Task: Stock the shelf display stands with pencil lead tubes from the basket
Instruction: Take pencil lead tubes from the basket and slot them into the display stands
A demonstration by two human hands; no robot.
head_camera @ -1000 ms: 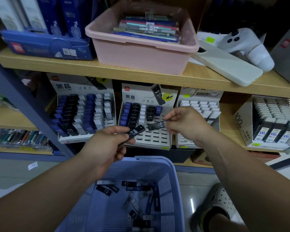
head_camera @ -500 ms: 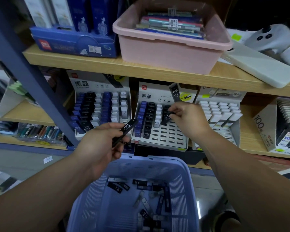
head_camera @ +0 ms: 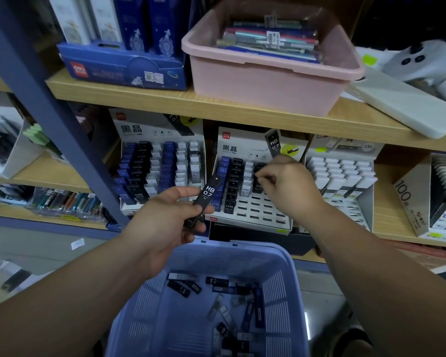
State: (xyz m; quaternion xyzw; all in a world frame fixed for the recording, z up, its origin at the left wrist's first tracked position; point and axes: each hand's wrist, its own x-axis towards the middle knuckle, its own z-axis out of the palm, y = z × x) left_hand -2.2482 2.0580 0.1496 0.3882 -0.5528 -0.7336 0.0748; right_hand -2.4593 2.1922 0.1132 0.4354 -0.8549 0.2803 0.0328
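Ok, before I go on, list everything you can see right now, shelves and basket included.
basket: one, pale blue, bottom centre
loose tubes: many, black, blue and white, on the basket floor
HB 0.7 tube: one, black, held above the basket
middle stand: one, white, lower shelf, front slots empty
left stand: one, white, lower shelf, well filled
right stand: one, white, lower shelf, white tubes
tub: one, pink, upper shelf, holding stationery
box: one, dark blue, upper shelf left
left hand: grips the HB 0.7 tube
right hand: curled at the middle stand, grip unclear
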